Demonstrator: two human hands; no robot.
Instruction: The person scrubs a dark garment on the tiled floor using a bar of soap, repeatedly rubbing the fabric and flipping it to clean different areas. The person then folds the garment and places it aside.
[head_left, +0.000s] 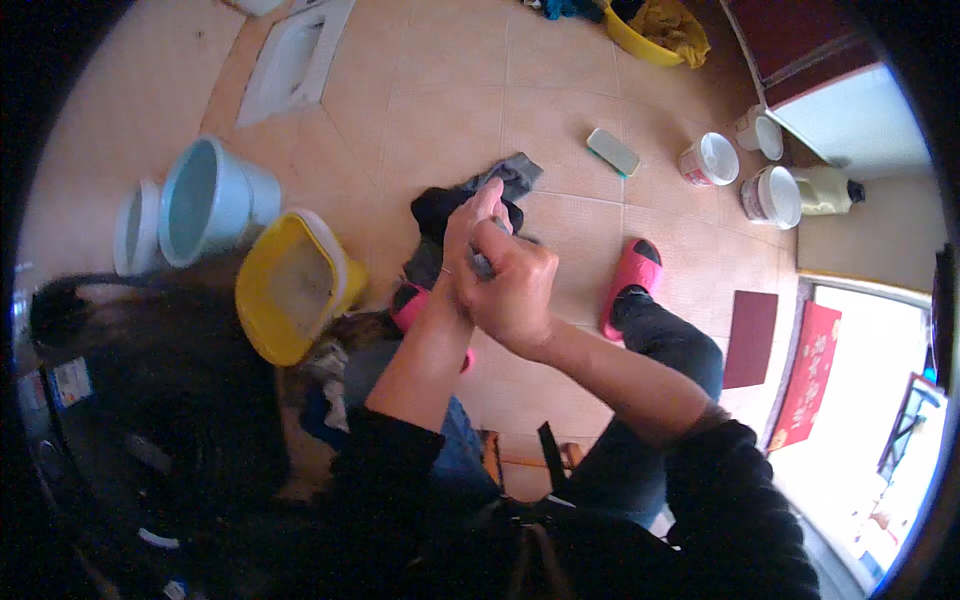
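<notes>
My left hand (472, 217) reaches forward with its fingers stretched out, partly hidden behind my right hand. My right hand (517, 277) is closed in a fist against the left palm and wrist. A small dark grey item (481, 264), perhaps wet cloth, shows in the fist's curl; its exact kind cannot be told. Beneath and beyond the hands, a black cloth (431, 211) and a grey cloth (517, 174) lie bunched on the tiled floor (562, 195). A scrubbing brush (613, 152) lies on the tiles ahead and to the right.
At left stand a yellow basin (289, 289), a light blue bucket (217, 202) and a pale container (135, 229). White tubs (709, 159) and a jug (823, 191) stand right. A yellow basin with cloth (652, 49) is far ahead, a squat toilet (296, 60) far left. Pink slippers (630, 281) are on my feet.
</notes>
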